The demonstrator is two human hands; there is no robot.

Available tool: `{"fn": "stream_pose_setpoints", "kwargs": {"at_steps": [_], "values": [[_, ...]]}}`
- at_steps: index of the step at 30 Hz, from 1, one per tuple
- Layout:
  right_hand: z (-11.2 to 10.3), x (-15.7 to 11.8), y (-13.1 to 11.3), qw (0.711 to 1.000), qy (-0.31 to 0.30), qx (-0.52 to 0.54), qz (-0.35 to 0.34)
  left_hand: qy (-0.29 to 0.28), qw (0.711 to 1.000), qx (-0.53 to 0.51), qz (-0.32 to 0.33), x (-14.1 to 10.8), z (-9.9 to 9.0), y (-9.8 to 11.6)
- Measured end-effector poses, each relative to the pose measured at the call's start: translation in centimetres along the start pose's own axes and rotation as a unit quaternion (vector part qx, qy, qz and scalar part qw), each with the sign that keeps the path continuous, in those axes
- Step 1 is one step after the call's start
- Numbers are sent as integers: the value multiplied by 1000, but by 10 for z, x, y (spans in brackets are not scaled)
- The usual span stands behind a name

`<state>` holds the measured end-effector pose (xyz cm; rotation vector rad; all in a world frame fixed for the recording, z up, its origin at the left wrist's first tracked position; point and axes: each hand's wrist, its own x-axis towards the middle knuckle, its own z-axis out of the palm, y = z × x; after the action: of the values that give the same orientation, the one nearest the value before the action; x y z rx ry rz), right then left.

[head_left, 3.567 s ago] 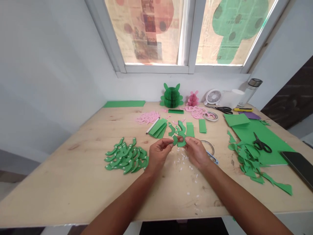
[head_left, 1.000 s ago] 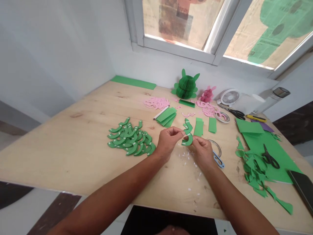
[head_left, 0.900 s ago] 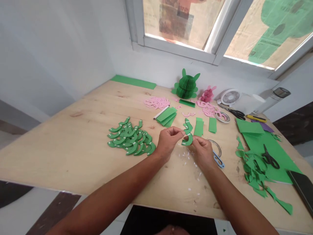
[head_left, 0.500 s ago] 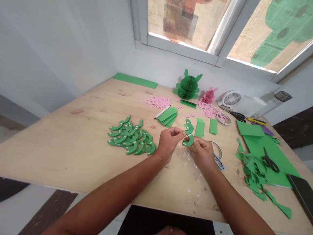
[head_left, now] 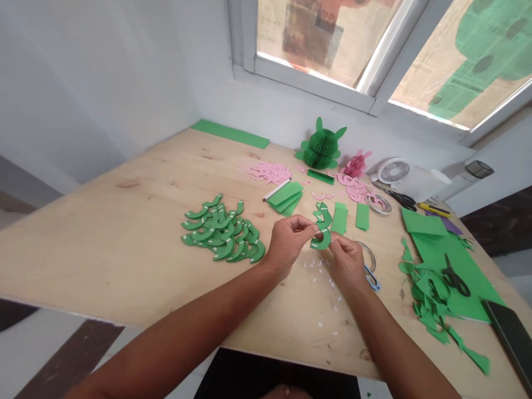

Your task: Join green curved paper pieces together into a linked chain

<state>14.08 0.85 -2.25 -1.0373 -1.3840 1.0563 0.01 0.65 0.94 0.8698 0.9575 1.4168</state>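
Observation:
Between my two hands is a curved green paper cutout [head_left: 323, 239] with small white strips on it, raised over the table. My left hand [head_left: 291, 241] pinches its left side with thumb and forefinger. From the right, the fingertips of my right hand [head_left: 348, 257] are closed on its other edge. To the left of my hands lies a heap of similar green curved cutouts [head_left: 224, 230], many with white strips. Tiny white paper scraps [head_left: 318, 271] are scattered on the wood beneath. Close by my right hand are a roll of tape [head_left: 368, 255] and a light blue cutter [head_left: 373, 279].
Folded green paper [head_left: 286, 198] and pink cutouts [head_left: 270, 172] lie farther back. A green honeycomb paper figure [head_left: 321, 148] stands by the wall near a small white fan [head_left: 393, 170]. On the right are black scissors [head_left: 455, 278], green offcuts [head_left: 430, 293] and a dark phone [head_left: 509, 338].
The green cutout has turned slightly between my fingers, and its curves look a little more spread. Both hands keep nearly the same place; the view has shifted slightly.

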Motion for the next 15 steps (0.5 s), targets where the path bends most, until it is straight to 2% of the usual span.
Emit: {"fn": "stream_pose_setpoints", "kwargs": {"at_steps": [15], "values": [[-1,-2,-8,999,-21,-30,-34,-3,1000,0,6,-1,0,2]]}}
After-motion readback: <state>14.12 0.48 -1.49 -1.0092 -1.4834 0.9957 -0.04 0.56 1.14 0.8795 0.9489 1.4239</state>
